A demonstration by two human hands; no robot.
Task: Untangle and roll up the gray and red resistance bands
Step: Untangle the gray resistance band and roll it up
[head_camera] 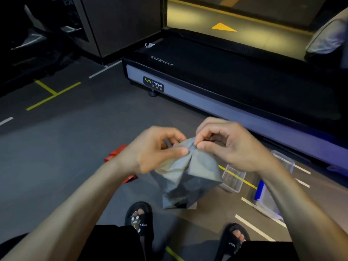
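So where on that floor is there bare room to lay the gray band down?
Bare floor lies to the left, between the yellow lines and the red band. It is crowded to the right, where clear containers sit beside the treadmill. Both hands, left hand and right hand, hold the gray band.

Both hands meet above the floor [56, 147], left hand [150, 150] beside right hand [231, 146], with one band [186, 178] hanging between them. The other band [114, 153] lies on the floor behind the left forearm. Two containers [232, 178] sit right, near the treadmill [226, 85] beyond.
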